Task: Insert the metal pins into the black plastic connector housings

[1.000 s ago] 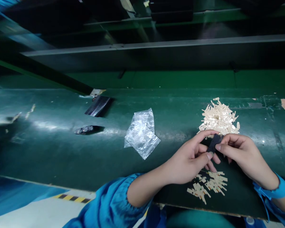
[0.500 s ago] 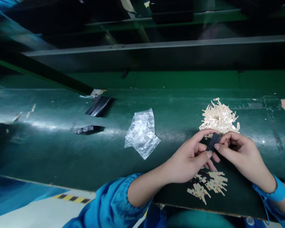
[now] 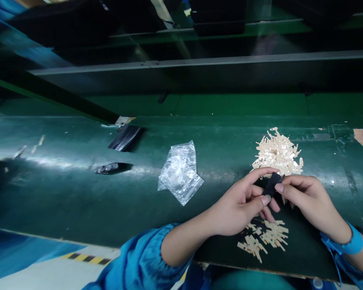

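Note:
My left hand (image 3: 242, 203) pinches a small black plastic part (image 3: 272, 184) between thumb and forefinger. From the other side my right hand (image 3: 305, 197) pinches the same part with its fingertips. Both hands hover just above the dark green work surface (image 3: 78, 193). Right behind the hands lies a heap of several cream-coloured metal tabs (image 3: 276, 153). A smaller scatter of the same tabs (image 3: 264, 237) lies under my left hand near the front edge. Both arms wear blue sleeves.
A crumpled clear plastic bag (image 3: 180, 172) lies left of the hands. Further left are a small black part (image 3: 109, 167) and a black ribbed strip (image 3: 125, 137). A metal rail (image 3: 199, 62) runs across the back. Yellow-black floor tape (image 3: 84, 257) shows below the front edge.
The hands have stayed together on the black part with only slight finger shifts. The view has tilted up a little, so everything sits slightly lower.

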Action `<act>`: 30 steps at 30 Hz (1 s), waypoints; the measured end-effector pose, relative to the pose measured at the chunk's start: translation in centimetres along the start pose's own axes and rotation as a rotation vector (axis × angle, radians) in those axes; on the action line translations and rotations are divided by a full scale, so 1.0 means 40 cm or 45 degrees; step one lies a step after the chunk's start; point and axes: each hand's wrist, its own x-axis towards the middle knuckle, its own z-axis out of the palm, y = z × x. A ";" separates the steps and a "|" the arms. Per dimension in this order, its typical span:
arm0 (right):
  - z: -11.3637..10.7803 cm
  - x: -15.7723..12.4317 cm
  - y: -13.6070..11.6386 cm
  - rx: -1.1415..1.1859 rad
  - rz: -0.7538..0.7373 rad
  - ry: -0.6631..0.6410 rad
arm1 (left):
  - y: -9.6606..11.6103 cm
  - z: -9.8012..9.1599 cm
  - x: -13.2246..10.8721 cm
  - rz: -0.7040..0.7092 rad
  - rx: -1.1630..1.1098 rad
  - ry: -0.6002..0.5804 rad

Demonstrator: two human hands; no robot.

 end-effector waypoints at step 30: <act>-0.024 0.000 0.022 0.003 -0.119 -0.004 | -0.004 -0.042 0.013 -0.157 -0.468 -0.256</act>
